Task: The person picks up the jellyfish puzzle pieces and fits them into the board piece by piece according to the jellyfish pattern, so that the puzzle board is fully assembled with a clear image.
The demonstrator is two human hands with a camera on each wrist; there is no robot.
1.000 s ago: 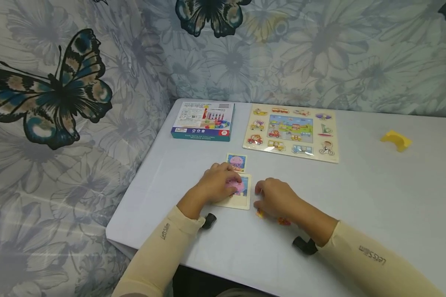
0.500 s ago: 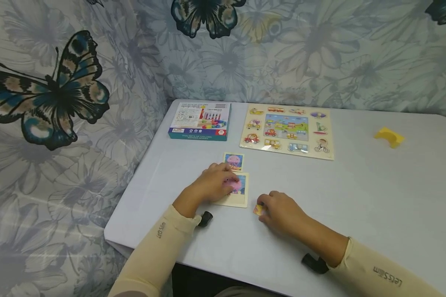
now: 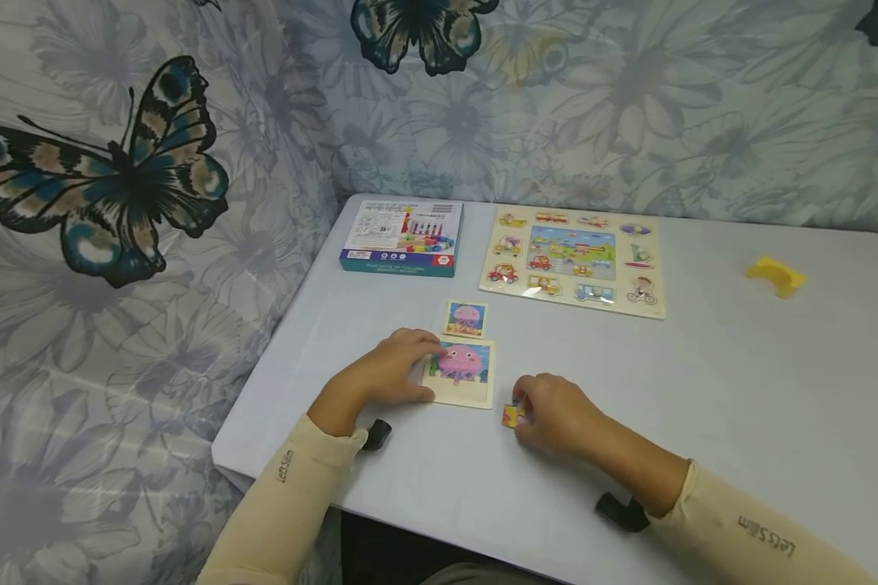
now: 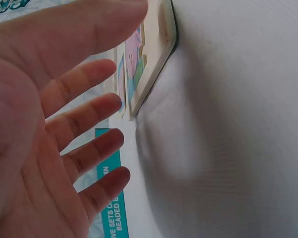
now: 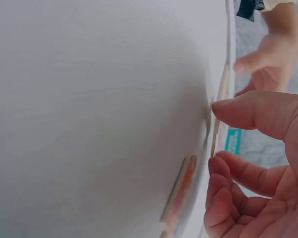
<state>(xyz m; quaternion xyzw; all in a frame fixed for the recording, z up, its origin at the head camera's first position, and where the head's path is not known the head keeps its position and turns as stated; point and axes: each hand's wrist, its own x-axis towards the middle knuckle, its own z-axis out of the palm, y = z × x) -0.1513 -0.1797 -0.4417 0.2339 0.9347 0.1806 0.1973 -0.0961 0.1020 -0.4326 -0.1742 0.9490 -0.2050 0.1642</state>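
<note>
On the table lies a wooden puzzle board [image 3: 464,396] with a pink jellyfish picture in its upper part and bare wood along the bottom. My left hand [image 3: 391,367] is at its left edge, fingers spread and holding nothing; whether they touch the board is unclear. Right of the board, my right hand [image 3: 559,414] pinches a small yellow-and-red puzzle piece [image 3: 512,416] between thumb and fingers, low over the tabletop. Another puzzle piece [image 5: 178,193] lies on the cloth by the right hand in the right wrist view; that hand hides it in the head view.
A jellyfish picture card [image 3: 465,318] lies just behind the board. Farther back are a teal-edged toy box [image 3: 401,238] and a vehicle puzzle [image 3: 574,296]. A yellow arch-shaped block [image 3: 775,276] is at the right. Patterned cloth walls [image 3: 607,122] border the back and left.
My left hand has drawn back leftward off the board, uncovering the jellyfish picture. My right hand has come down a little toward me, taking the small piece between thumb and fingers.
</note>
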